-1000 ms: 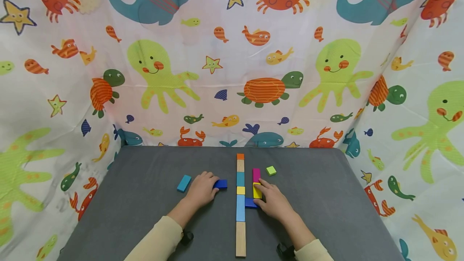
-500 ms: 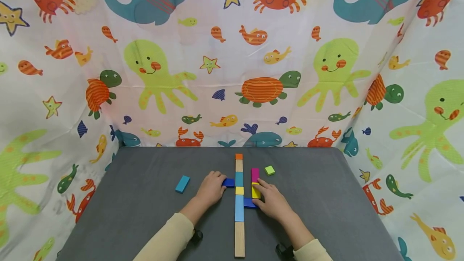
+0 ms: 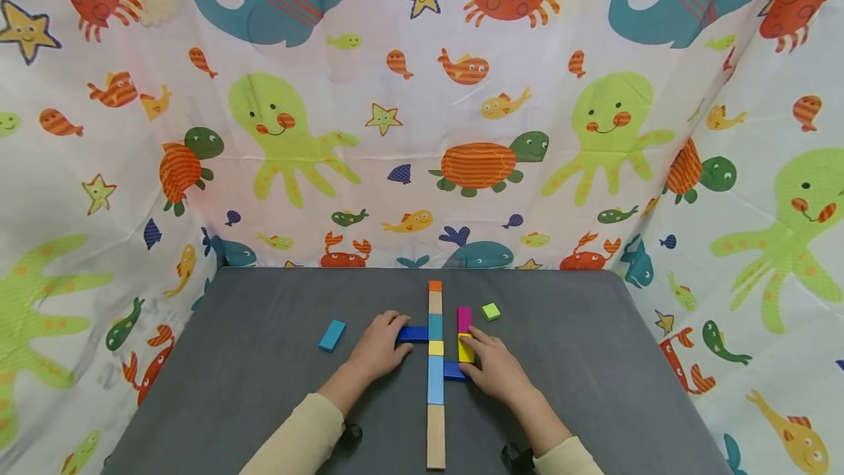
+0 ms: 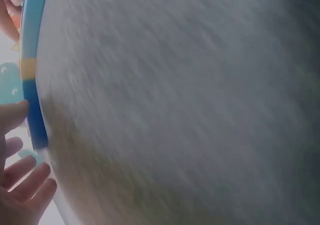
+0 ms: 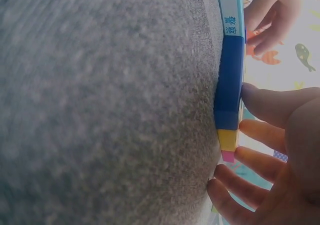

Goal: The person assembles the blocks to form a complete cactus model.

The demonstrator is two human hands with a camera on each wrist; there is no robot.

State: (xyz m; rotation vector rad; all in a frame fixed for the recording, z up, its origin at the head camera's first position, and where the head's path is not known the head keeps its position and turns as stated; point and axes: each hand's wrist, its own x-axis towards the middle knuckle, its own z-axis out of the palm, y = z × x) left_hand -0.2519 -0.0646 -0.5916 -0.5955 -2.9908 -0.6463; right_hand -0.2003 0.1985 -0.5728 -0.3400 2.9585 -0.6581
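A straight row of blocks lies on the grey table, with light blue (image 3: 436, 380), small yellow (image 3: 436, 347) and teal (image 3: 435, 327) blocks among them. From its left side extends a dark blue block (image 3: 415, 334), its end against the row. My left hand (image 3: 379, 347) lies around the block's outer end, fingers loosened; its thumb (image 4: 15, 116) is close to it, contact unclear. On the other side, my right hand (image 3: 497, 366) pinches a yellow block (image 3: 465, 349) between thumb and index finger. A second dark blue block (image 3: 455, 371) and a magenta block (image 3: 464, 319) adjoin it.
A loose blue block (image 3: 332, 336) lies left of my left hand. The small lime green block (image 3: 491, 311) sits right of the magenta one. A plain wooden block (image 3: 436, 437) forms the row's near end. Behind the table (image 3: 560, 292) hangs a sea-animal curtain (image 3: 395, 167).
My left hand slid the dark blue block rightward against the row, then loosened and drew back slightly left, uncovering more of it. The right hand stays in place.
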